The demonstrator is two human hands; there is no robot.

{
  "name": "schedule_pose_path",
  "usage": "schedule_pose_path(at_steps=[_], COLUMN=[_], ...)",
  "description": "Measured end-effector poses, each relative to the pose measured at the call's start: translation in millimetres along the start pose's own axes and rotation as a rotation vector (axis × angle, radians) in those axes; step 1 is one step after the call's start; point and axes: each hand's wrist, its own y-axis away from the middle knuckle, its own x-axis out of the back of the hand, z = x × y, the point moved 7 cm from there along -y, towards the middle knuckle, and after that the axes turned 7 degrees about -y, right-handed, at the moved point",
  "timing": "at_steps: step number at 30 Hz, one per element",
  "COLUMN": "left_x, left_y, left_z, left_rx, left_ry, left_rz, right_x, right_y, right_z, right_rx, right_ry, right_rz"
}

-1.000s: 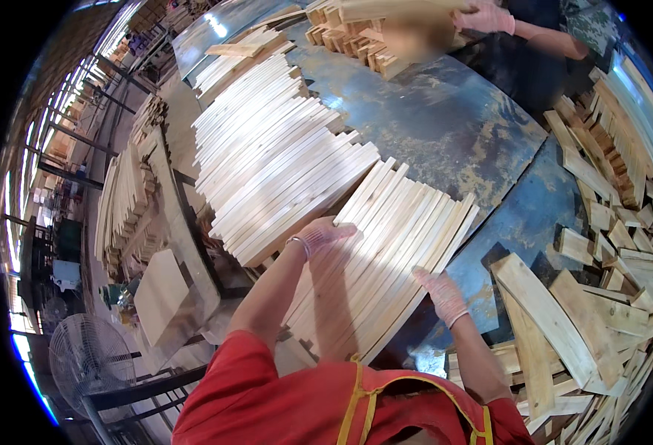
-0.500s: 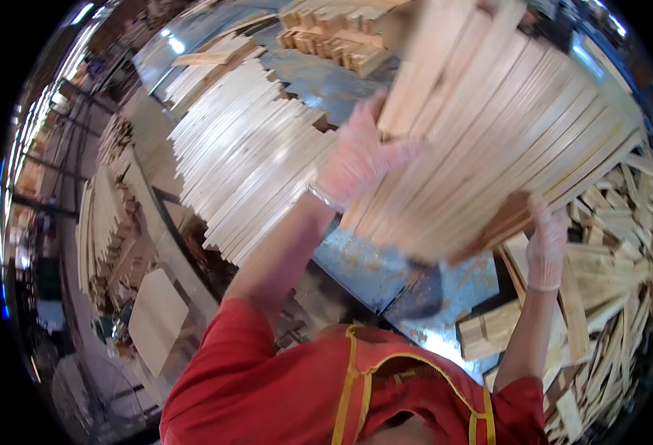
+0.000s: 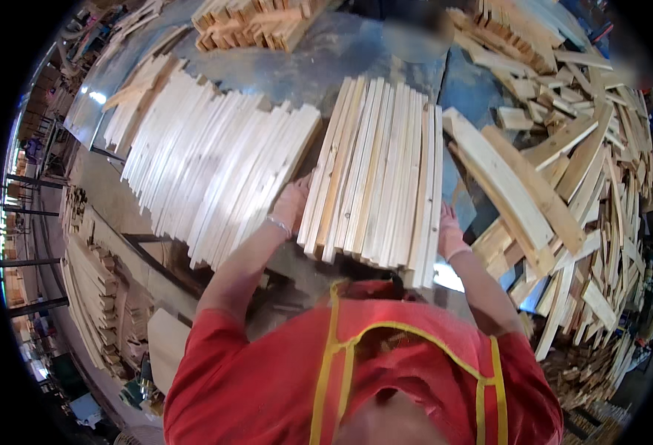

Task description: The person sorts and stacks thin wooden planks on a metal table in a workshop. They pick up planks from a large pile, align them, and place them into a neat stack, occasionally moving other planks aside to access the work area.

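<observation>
A bundle of long pale wooden slats stands on edge in a tight row on the blue-grey metal table. My left hand, in a thin pink glove, presses against the bundle's left side. My right hand, gloved the same, clamps its right side near the lower end. The bundle's near end overhangs toward my red shirt and yellow apron straps.
A wide fan of similar slats lies just left of the bundle. Short wooden blocks are stacked at the table's far end. A jumbled heap of curved offcuts fills the right side. More wooden pieces sit on racks at lower left.
The bundle, raised close to my head half a second ago, is now down on the table, squared up between both hands. Before that my hands were on flat slats.
</observation>
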Motion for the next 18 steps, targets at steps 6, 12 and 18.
schedule_pose_path(at_steps=[6, 12, 18], left_x=[0.6, 2.6, -123.0], left_y=[2.2, 50.2, 43.6], left_z=[-45.7, 38.4, 120.1], left_rx=[-0.285, -0.222, -0.264], left_ry=[-1.386, -1.078, -0.928], left_rz=[-0.034, 0.345, 0.135], right_x=[4.6, 23.1, 82.5], right_y=[-16.8, -73.5, -261.3], right_z=[6.9, 98.5, 115.2], right_rx=[-0.197, -0.323, -0.129], right_ry=[-0.629, -1.292, -0.763], right_rz=[-0.376, -0.001, 0.086])
